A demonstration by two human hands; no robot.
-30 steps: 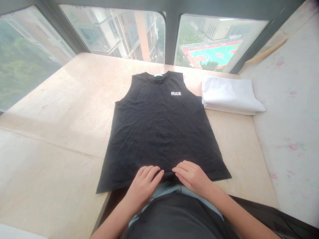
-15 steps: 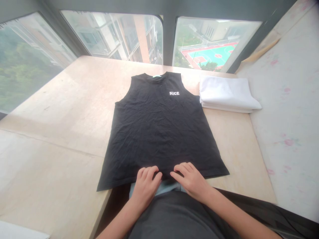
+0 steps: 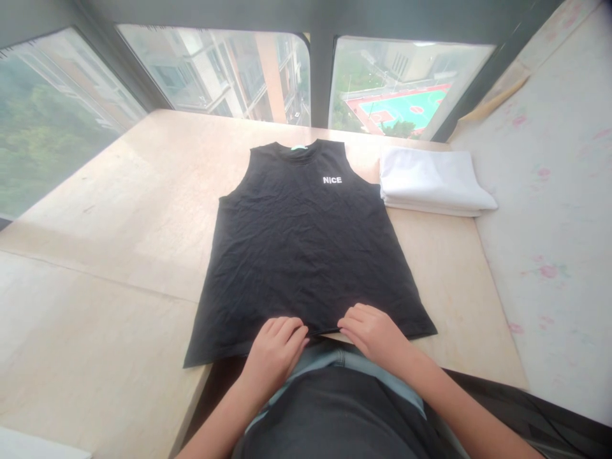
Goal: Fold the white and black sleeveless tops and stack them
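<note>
A black sleeveless shirt [image 3: 306, 242] lies spread flat, its neckline toward the windows and its hem toward me. White letters reading NICE sit on its upper right chest. My left hand [image 3: 278, 344] pinches the hem left of its middle, fingers closed on the cloth. At the hem's right of middle, my right hand [image 3: 367, 329] also grips the fabric between thumb and fingers. Between the two hands the hem edge is lifted a little, with the pale surface showing under it.
Folded white cloth [image 3: 433, 182] lies right of the shirt, against the floral wall covering [image 3: 549, 255]. The pale stone ledge [image 3: 105, 223] runs back to the windows [image 3: 215, 73]. A white edge of something [image 3: 38, 444] shows at lower left.
My fingers, loosely curled at the hem before, have closed on it. The hands have moved slightly apart, and the hem between them has risen a little.
</note>
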